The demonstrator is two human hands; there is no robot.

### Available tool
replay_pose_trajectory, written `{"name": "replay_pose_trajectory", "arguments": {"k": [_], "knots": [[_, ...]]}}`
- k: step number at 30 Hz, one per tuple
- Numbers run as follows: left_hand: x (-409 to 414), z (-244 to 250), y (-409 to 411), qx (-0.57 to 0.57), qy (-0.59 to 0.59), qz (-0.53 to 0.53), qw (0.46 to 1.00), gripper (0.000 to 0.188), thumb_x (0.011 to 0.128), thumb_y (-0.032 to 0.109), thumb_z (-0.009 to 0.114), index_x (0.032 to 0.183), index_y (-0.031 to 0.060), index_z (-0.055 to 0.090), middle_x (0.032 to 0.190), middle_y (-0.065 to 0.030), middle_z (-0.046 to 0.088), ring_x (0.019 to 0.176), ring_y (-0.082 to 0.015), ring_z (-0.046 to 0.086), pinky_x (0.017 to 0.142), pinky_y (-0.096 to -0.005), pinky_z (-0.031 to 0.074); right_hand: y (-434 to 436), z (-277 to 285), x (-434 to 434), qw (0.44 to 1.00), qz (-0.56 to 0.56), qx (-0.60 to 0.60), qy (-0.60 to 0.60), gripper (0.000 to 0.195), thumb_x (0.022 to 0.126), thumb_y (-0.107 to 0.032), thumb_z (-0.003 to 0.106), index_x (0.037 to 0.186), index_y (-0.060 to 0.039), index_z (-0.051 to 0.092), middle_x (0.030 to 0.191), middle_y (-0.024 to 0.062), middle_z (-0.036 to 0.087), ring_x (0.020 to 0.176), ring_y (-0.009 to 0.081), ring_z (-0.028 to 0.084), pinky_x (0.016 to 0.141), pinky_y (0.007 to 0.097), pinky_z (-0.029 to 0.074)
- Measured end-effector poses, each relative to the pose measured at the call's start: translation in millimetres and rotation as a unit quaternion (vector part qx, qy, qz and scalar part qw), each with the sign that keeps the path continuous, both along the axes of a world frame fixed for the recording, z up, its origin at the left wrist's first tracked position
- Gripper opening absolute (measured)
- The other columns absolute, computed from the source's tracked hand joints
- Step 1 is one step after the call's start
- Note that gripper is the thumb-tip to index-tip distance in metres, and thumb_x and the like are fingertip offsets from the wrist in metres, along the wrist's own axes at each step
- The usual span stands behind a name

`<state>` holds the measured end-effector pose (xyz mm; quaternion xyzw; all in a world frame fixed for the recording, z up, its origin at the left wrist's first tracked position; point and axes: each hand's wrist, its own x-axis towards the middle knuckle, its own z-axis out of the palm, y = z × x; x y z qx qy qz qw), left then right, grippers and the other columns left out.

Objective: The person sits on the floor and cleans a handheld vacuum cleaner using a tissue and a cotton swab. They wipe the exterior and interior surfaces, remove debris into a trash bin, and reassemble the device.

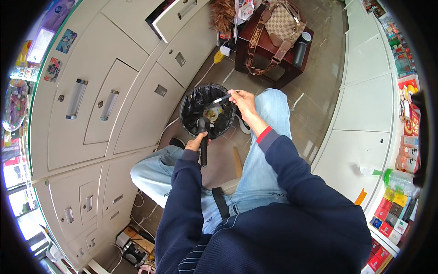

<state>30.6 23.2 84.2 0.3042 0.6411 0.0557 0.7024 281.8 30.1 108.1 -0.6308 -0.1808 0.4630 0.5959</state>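
Note:
My left hand (196, 142) grips the handle of a black tool with a rounded head (203, 132); its exact kind cannot be told. The tool's head is over the near side of a round waste bin lined with a black plastic bag (191, 102). Inside the bin lie crumpled wrappers (213, 113). At the bin's right rim, my right hand (243, 102) pinches a thin dark stick with a whitish tip (221, 99), perhaps a small brush or pen. The stick points left over the bin, and its tip is apart from the black tool.
White drawer cabinets (137, 113) line the left, one drawer (171, 19) pulled out. Ahead stands a dark red wooden stool (246, 37) with a patterned bag (282, 24) and a black bottle (301, 49). A yellow power strip (219, 56) lies near. White cabinets (362, 106) stand right.

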Motion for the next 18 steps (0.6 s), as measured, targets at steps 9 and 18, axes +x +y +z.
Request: {"name": "replay_pose_trajectory", "arguments": {"k": [9, 18], "knots": [[-8, -9, -17, -0.087, -0.070, 0.024, 0.993, 0.040, 0.082, 0.050, 0.064, 0.085, 0.0095, 0.061, 0.064, -0.0002, 0.055, 0.047, -0.0150, 0.049, 0.046, -0.0292, 0.041, 4, 5, -5, 1.000, 0.015, 0.021, 0.009, 0.018, 0.089, -0.019, 0.066, 0.091, -0.0016, 0.071, 0.071, 0.0030, 0.065, 0.061, 0.0070, 0.049, 0.055, 0.0226, 0.037], [-18, -20, -25, 0.095, 0.177, -0.165, 0.966, 0.047, 0.074, 0.050, 0.071, 0.075, 0.0035, 0.072, 0.067, -0.0037, 0.065, 0.059, -0.0142, 0.059, 0.056, -0.0284, 0.045, 4, 4, -5, 0.999, 0.049, -0.021, -0.012, 0.018, 0.091, -0.017, 0.063, 0.093, -0.0006, 0.071, 0.072, 0.0023, 0.065, 0.063, 0.0068, 0.053, 0.057, 0.0205, 0.041]]}}
